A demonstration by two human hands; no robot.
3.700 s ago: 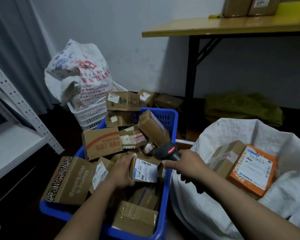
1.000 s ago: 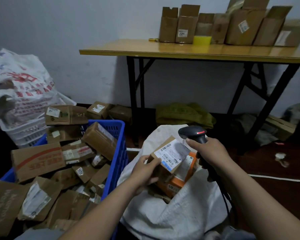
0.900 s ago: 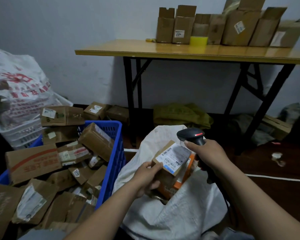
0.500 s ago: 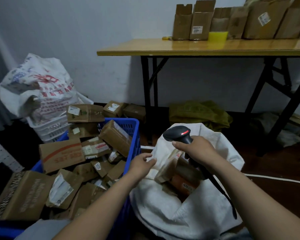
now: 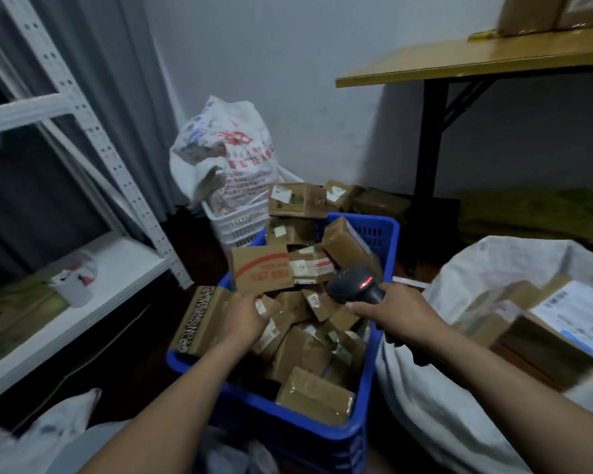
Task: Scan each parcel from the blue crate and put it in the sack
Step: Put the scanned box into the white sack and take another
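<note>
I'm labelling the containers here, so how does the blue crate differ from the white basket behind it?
The blue crate sits nearer the person; the white basket stands behind it, by the wall. The blue crate is heaped with brown parcels; the white basket holds a printed bag. Both have slotted walls.

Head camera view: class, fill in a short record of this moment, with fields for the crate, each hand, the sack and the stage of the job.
Blue crate: piled with brown parcels
Left hand: down among those parcels; grip unclear
Right hand: holds the scanner, red light on, over the crate
Sack: open, right of the crate, parcels inside
Stage: next parcel not yet scanned
</note>
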